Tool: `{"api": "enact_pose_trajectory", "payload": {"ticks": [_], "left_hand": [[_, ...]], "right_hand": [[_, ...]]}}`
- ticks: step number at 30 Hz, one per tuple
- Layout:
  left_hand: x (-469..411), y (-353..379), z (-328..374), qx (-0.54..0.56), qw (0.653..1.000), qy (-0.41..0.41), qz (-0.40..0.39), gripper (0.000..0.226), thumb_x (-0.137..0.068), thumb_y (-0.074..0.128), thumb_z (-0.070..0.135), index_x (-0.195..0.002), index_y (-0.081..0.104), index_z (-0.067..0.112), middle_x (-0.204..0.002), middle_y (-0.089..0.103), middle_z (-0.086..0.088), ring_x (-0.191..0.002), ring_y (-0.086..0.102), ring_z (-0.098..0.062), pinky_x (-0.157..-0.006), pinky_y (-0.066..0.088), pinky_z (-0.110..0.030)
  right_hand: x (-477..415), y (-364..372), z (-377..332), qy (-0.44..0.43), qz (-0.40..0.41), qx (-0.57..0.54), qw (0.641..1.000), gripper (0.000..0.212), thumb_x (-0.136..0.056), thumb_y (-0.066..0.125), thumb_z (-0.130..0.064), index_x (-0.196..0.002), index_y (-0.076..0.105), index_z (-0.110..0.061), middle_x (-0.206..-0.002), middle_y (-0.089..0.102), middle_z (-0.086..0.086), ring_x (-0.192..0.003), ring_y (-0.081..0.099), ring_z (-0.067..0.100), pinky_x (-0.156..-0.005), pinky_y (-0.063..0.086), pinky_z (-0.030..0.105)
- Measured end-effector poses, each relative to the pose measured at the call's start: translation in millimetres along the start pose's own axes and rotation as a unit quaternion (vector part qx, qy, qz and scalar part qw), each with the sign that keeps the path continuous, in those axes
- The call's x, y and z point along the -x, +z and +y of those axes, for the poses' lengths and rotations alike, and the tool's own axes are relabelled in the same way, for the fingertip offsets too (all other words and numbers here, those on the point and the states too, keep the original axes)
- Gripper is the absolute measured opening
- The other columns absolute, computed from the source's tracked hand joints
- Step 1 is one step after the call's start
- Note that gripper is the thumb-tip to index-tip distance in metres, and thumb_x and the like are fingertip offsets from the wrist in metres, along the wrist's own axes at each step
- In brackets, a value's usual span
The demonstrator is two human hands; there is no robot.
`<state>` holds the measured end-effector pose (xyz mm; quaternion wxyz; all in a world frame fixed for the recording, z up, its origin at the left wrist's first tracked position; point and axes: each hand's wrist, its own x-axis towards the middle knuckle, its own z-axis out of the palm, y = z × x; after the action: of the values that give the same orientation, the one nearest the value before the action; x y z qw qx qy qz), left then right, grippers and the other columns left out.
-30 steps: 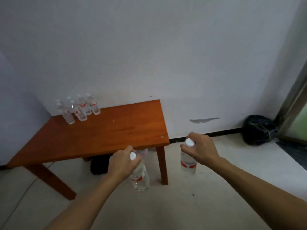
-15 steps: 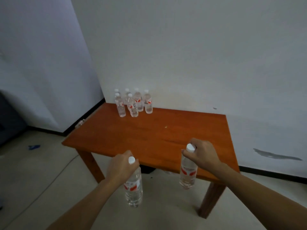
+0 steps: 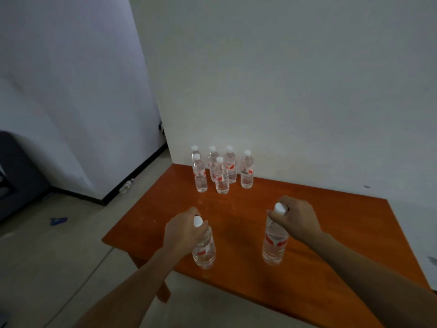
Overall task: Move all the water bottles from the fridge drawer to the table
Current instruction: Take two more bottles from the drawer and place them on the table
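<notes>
The wooden table stands pushed into the corner of the room. At its far corner, close to the wall, a cluster of six water bottles stands upright, four in a back row and two just in front, all with white caps. Each carries a red and white label, but the writing on them is too small and blurred to read. Over the table's near edge, the left hand has its fingers curled round the neck of a clear bottle, the white cap poking out above the knuckles. Over the middle of the table, nearer its right end, the right hand pinches a second bottle just under its cap, with the body hanging straight down. This one shows red swooshes on a white label, with no lettering I can make out. Whether either base touches the tabletop I cannot tell. On the floor off the table's left end lies a small blue scrap.
</notes>
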<state>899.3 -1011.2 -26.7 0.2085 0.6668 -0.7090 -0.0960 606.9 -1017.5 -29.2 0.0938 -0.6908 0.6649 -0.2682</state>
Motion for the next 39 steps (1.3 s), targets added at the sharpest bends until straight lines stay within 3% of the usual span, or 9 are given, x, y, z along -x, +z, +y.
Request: {"api": "enact_pose_trajectory", "payload": {"ticks": [5,10,18,23,25,28,33,37,39], "left_hand": [[-79.2,26.7,-33.8,-0.014,1.0,0.006,-0.024,0.019,-0.087,0.06,0.045,-0.09,0.052,0.028,-0.079,0.06,0.011,-0.069,0.058,-0.004,-0.062,0.05,-0.019],[-167.1,48.4,-53.6,-0.029,0.996,0.012,-0.079,0.022,-0.085,0.061,0.048,-0.094,0.052,0.03,-0.083,0.06,0.013,-0.075,0.06,-0.004,-0.067,0.052,-0.019],[-286.5,79.4,-68.1,-0.028,0.99,0.039,-0.13,0.02,-0.083,0.063,0.045,-0.092,0.053,0.03,-0.083,0.058,0.013,-0.072,0.054,-0.003,-0.061,0.041,-0.018],[-338.3,103.0,-80.7,-0.024,0.984,0.057,-0.17,0.024,-0.082,0.062,0.049,-0.088,0.051,0.03,-0.083,0.061,0.01,-0.074,0.058,-0.008,-0.059,0.04,-0.021],[-351.5,110.7,-84.5,-0.013,0.982,0.068,-0.176,0.023,-0.082,0.063,0.048,-0.09,0.052,0.029,-0.088,0.063,0.01,-0.078,0.06,-0.009,-0.063,0.043,-0.022],[-366.8,115.0,-89.6,0.003,0.978,0.107,-0.177,0.022,-0.083,0.062,0.046,-0.09,0.051,0.028,-0.09,0.063,0.011,-0.08,0.06,-0.009,-0.069,0.05,-0.026],[-381.8,118.9,-101.9,-0.037,0.959,0.223,-0.174,0.03,-0.091,0.05,0.047,-0.111,0.052,0.024,-0.107,0.063,0.005,-0.093,0.062,-0.013,-0.071,0.047,-0.024],[-383.8,114.1,-99.9,-0.065,0.931,0.322,-0.157,0.051,-0.094,0.039,0.051,-0.137,0.04,0.023,-0.138,0.05,0.002,-0.121,0.051,-0.017,-0.093,0.046,-0.032],[-386.6,107.2,-88.6,-0.055,0.92,0.358,-0.151,0.048,-0.096,0.036,0.049,-0.135,0.043,0.022,-0.135,0.051,0.002,-0.12,0.051,-0.016,-0.092,0.045,-0.031]], "right_hand": [[-92.6,58.7,4.4,0.011,0.0,0.003,1.0,0.026,-0.08,0.07,-0.047,-0.086,0.056,-0.025,-0.076,0.06,-0.008,-0.065,0.059,0.008,-0.055,0.045,0.019],[-188.9,113.7,11.4,0.041,-0.012,-0.032,0.999,0.027,-0.08,0.07,-0.045,-0.09,0.059,-0.023,-0.082,0.063,-0.008,-0.071,0.061,0.01,-0.065,0.056,0.03],[-296.0,161.7,18.7,0.065,-0.029,0.009,0.997,0.026,-0.082,0.067,-0.046,-0.09,0.059,-0.023,-0.084,0.062,-0.006,-0.071,0.056,0.011,-0.059,0.04,0.022],[-317.6,180.8,18.5,0.096,-0.051,0.039,0.993,0.026,-0.083,0.064,-0.045,-0.095,0.058,-0.022,-0.089,0.065,-0.003,-0.075,0.062,0.014,-0.063,0.051,0.027],[-319.3,184.7,16.9,0.116,-0.048,0.057,0.99,0.027,-0.084,0.062,-0.044,-0.1,0.058,-0.022,-0.093,0.065,-0.002,-0.076,0.059,0.011,-0.063,0.047,0.024],[-320.3,187.9,10.0,0.157,-0.047,0.092,0.982,0.035,-0.086,0.061,-0.046,-0.109,0.057,-0.02,-0.104,0.063,0.0,-0.083,0.055,0.013,-0.066,0.039,0.024],[-315.3,193.9,0.2,0.226,-0.064,0.123,0.964,0.054,-0.089,0.054,-0.053,-0.131,0.042,-0.022,-0.123,0.058,0.001,-0.101,0.062,0.02,-0.077,0.053,0.033],[-300.2,186.1,-10.9,0.27,-0.093,0.126,0.95,0.062,-0.085,0.058,-0.058,-0.134,0.04,-0.024,-0.123,0.059,0.0,-0.1,0.062,0.019,-0.08,0.056,0.037],[-287.1,177.1,-16.2,0.292,-0.089,0.132,0.943,0.059,-0.087,0.057,-0.055,-0.133,0.043,-0.023,-0.12,0.059,0.0,-0.098,0.061,0.018,-0.081,0.055,0.036]]}}
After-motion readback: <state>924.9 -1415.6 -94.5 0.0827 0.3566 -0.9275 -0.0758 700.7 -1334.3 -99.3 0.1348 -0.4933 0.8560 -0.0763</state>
